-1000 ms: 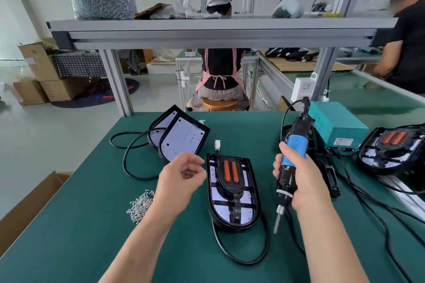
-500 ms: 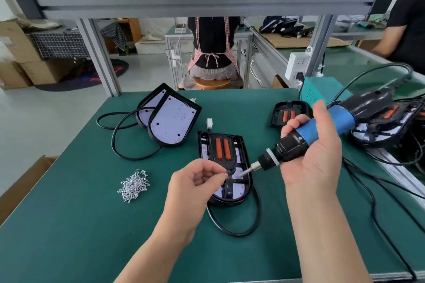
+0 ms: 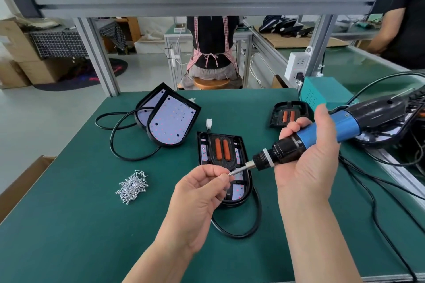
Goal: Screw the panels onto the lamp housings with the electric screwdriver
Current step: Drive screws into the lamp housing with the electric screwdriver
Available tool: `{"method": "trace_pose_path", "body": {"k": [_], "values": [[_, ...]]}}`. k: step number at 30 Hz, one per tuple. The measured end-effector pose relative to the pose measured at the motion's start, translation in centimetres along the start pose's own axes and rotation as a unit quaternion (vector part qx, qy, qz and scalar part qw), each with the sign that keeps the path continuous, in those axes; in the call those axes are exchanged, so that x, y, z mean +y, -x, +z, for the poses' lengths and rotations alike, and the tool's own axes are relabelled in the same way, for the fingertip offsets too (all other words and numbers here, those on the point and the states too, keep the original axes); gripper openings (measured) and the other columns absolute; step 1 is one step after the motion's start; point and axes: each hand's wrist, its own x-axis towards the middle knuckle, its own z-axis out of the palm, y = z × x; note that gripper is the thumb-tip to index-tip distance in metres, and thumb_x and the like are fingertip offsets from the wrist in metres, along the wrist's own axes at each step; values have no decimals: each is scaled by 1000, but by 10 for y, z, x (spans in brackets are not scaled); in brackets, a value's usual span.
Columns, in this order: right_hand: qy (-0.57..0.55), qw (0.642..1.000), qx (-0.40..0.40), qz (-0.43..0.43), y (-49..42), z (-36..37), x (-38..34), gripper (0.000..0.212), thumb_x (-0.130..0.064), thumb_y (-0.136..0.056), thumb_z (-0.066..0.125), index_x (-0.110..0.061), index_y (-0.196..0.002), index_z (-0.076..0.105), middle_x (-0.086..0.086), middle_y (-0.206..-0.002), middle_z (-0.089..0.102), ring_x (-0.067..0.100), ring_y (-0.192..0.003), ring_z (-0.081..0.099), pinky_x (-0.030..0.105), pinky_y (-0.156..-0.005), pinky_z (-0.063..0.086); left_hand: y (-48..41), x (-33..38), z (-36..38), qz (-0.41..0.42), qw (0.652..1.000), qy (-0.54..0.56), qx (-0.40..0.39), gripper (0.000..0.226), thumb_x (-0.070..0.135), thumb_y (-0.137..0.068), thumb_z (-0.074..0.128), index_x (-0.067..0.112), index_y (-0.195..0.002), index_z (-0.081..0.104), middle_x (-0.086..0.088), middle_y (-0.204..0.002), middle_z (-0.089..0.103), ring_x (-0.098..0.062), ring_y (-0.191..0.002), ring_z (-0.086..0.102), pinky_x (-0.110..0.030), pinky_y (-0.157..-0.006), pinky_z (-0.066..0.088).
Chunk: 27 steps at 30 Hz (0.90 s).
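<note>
the electric screwdriver [image 3: 333,128] is gripped in the right hand [image 3: 308,167] and what seems a screw [image 3: 229,173] is pinched to its bit by the left hand [image 3: 200,197], above the lamp housing [image 3: 220,151] laid on the table [image 3: 92,236], so the driving is judged barely begun.

A matt green bench [image 3: 69,225] carries a heap of bright metal screws [image 3: 133,187] and a glossy black plastic lamp housing [image 3: 240,200]; the electric screwdriver [image 3: 345,127] pairs shiny black plastic with a satin blue sleeve and a bare metal bit [image 3: 240,169].
</note>
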Motion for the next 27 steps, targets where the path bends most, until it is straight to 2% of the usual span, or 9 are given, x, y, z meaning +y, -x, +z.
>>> {"method": "trace_pose_path", "body": {"k": [5, 9, 13, 17, 21, 23, 27], "values": [[13, 1000, 14, 14, -5, 0, 1, 32, -26, -93, 70, -7, -109, 49, -5, -62, 56, 9, -49, 52, 20, -50, 46, -2, -4, -2, -15, 1000, 25, 6, 14, 4, -72, 71, 1, -86, 69, -15, -83, 68, -12, -66, 61, -18, -63, 54], [14, 1000, 17, 14, -6, -1, 2, 33, -27, -93, 71, -7, -110, 51, -4, -63, 56, 9, -50, 52, 20, -50, 47, -2, -5, -3, -15, 999, 30, 7, 12, 4, -72, 71, 2, -84, 71, -15, -82, 68, -13, -67, 61, -18, -64, 54], [10, 1000, 7, 2, -3, -4, 3, 21, -23, -93, 71, -12, -103, 57, -3, -65, 56, 9, -53, 54, 21, -52, 48, -1, -6, -2, -7, 1000, 24, 10, 13, 3, -73, 71, 1, -85, 70, -15, -82, 68, -12, -66, 61, -18, -63, 53], [6, 1000, 10, 0, -2, -5, 4, 15, -23, -92, 73, -15, -97, 61, -3, -65, 58, 9, -54, 54, 21, -53, 48, 0, -8, 0, 26, 999, -22, 20, 9, 9, -71, 74, 9, -80, 75, -14, -82, 70, -12, -66, 62, -18, -64, 53], [5, 1000, 12, -6, -2, -4, 5, 15, -20, -93, 71, -18, -101, 60, -3, -68, 57, 9, -53, 54, 22, -53, 48, 2, -12, 4, 59, 996, -52, 31, 10, 15, -68, 76, 15, -78, 76, -13, -82, 71, -14, -70, 61, -20, -69, 52], [5, 1000, 19, -1, -2, -4, 6, 15, -20, -93, 71, -18, -101, 59, -3, -66, 57, 10, -52, 54, 22, -52, 48, 3, -15, 6, 83, 993, -70, 52, 8, 10, -72, 78, 15, -77, 74, -16, -83, 71, -19, -74, 62, -22, -72, 52], [-3, 1000, 29, 9, -2, -4, 4, 16, -21, -92, 73, -18, -102, 61, -3, -66, 58, 10, -52, 54, 22, -53, 49, 1, -17, 8, 132, 981, -120, 72, 17, -4, -80, 75, 13, -78, 73, -13, -81, 74, -17, -76, 67, -17, -69, 53]]}}
